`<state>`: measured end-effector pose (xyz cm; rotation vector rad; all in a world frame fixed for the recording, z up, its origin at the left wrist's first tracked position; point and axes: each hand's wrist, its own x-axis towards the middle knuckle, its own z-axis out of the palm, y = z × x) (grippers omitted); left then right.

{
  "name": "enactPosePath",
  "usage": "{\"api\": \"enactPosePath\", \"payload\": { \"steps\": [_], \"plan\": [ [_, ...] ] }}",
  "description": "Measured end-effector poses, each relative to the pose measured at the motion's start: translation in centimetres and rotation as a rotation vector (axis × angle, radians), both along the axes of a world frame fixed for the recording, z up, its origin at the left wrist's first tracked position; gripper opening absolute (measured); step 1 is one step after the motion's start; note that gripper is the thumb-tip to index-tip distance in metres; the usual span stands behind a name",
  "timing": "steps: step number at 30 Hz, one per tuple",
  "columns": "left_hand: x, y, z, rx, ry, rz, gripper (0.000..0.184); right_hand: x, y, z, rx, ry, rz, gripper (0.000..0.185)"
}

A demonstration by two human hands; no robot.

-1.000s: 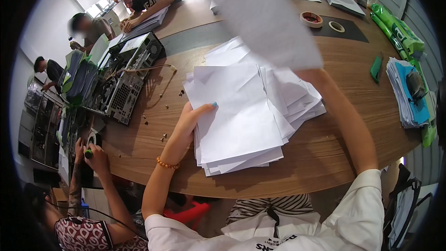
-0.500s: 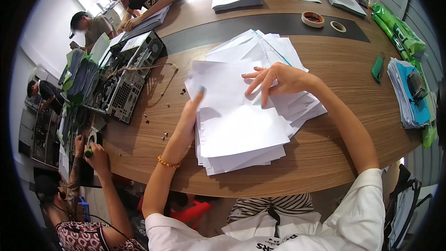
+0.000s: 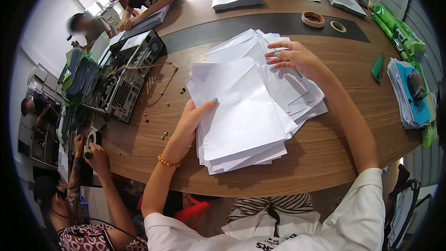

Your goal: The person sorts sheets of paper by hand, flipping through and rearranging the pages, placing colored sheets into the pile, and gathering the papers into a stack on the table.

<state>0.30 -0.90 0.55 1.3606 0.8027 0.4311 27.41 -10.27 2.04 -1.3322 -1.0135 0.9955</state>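
Observation:
In front of me lies a stack of white paper sheets (image 3: 241, 116), its edges uneven. My left hand (image 3: 193, 120) grips the stack's left edge, thumb pressed on the top sheet and the other fingers hidden below. A beaded bracelet circles that wrist. Behind and to the right, partly under the stack, spreads a looser pile of papers (image 3: 232, 49) with a blue-striped edge among them. My right hand (image 3: 299, 59) is over this pile, fingers stretched out and apart, holding nothing; whether the fingertips touch the paper I cannot tell.
An opened computer case (image 3: 134, 74) stands at left, with small screws (image 3: 165, 135) near it. Tape rolls (image 3: 312, 19), a green cutter (image 3: 377, 68), green packages (image 3: 399, 32) and stacked papers (image 3: 409, 97) lie to the right. Co-workers sit at left and across the table.
My right hand has moved from the top sheet out to the right and away, over the looser pile. My left thumb now lies farther onto the top sheet, which has shifted slightly.

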Motion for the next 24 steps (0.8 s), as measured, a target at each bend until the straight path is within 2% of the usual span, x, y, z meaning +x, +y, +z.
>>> {"api": "enactPosePath", "payload": {
  "steps": [2,13,22,24],
  "plan": [
    [0.0,-0.1,0.0,0.003,0.005,0.003,0.035,-0.2,0.1,-0.3,-0.062,0.129,0.012,0.041],
    [0.0,0.0,-0.1,-0.01,0.009,0.009,0.033,-2.0,0.1,0.0,-0.074,0.078,-0.021,0.044],
    [0.1,-0.3,-0.3,0.015,-0.005,0.007,0.029,-1.5,0.6,-0.6,-0.05,0.314,-0.066,0.039],
    [0.1,-0.3,-0.3,0.018,-0.006,-0.001,0.028,-1.6,0.6,-0.5,-0.06,0.378,-0.075,0.031]
  ]
}}
